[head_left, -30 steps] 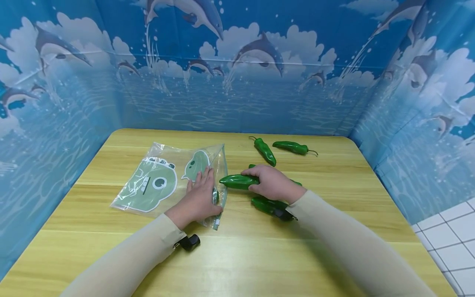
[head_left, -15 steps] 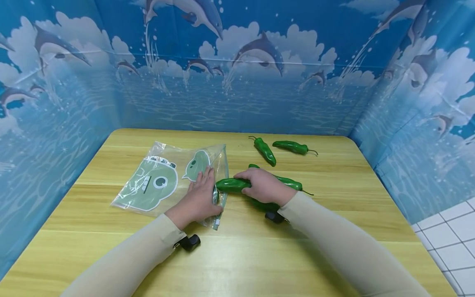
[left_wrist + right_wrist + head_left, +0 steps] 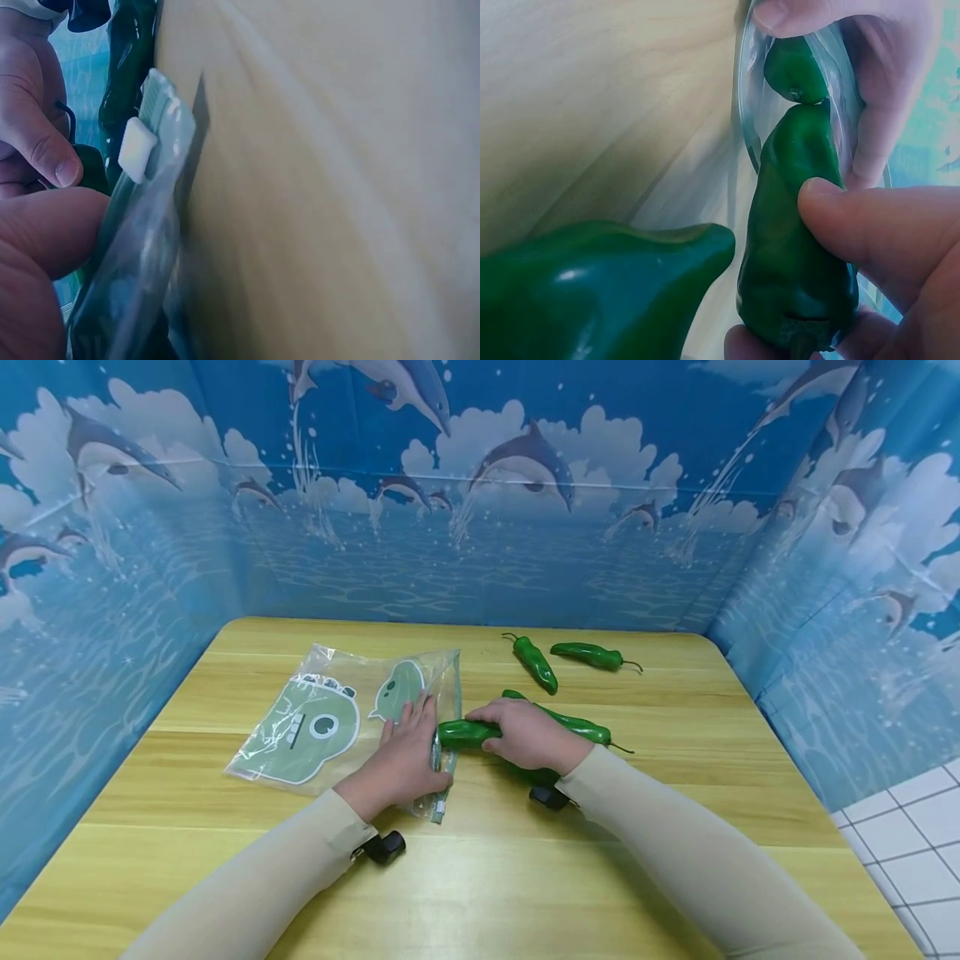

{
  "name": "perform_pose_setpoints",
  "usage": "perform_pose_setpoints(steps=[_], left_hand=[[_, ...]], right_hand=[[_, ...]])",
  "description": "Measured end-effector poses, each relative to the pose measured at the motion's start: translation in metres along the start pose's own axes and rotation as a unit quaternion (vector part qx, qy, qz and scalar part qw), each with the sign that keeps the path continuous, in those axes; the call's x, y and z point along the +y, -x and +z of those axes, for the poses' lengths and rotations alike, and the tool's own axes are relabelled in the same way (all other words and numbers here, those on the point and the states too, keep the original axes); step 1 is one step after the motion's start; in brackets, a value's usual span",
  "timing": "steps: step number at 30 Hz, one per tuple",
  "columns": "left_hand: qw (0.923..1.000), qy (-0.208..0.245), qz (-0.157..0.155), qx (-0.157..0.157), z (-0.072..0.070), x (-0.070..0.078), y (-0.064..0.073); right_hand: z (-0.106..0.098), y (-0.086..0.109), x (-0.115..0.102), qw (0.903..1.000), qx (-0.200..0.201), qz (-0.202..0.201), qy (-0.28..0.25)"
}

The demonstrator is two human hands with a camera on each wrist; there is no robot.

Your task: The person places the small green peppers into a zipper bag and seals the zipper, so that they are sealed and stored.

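A clear zip bag (image 3: 322,735) with green cartoon prints lies left of centre on the table. My left hand (image 3: 405,764) rests on it with straight fingers spread, thumb at the mouth's lower edge. In the left wrist view a white slider (image 3: 136,150) sits at the end of the zip. My right hand (image 3: 534,737) grips a green pepper (image 3: 459,734) near its stem end, its tip inside the gaping mouth. Another pepper (image 3: 795,71) is inside the bag, right at that tip.
One green pepper (image 3: 581,727) lies just behind my right hand, and another (image 3: 600,289) lies close in front, mostly hidden beneath it in the head view. Two more peppers (image 3: 536,665) (image 3: 588,655) lie toward the table's back edge, before a dolphin-print curtain (image 3: 480,568).
My right hand has moved left with its pepper, whose tip has passed from outside the bag into its mouth. My left hand has hardly moved.
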State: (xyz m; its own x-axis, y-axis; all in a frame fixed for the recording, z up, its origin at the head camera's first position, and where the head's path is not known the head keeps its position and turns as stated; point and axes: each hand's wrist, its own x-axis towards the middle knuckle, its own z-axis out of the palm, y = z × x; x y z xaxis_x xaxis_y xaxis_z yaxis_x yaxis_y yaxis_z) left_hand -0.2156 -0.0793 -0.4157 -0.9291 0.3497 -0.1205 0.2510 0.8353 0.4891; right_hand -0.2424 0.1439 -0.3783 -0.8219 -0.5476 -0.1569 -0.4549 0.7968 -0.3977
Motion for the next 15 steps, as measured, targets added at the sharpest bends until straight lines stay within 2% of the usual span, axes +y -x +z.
perform_pose_setpoints(steps=[15], left_hand=[[0.9998,-0.004,0.021,0.004,0.001,0.002,0.000]], right_hand=[[0.010,-0.006,-0.011,0.9997,-0.018,-0.015,-0.010]])
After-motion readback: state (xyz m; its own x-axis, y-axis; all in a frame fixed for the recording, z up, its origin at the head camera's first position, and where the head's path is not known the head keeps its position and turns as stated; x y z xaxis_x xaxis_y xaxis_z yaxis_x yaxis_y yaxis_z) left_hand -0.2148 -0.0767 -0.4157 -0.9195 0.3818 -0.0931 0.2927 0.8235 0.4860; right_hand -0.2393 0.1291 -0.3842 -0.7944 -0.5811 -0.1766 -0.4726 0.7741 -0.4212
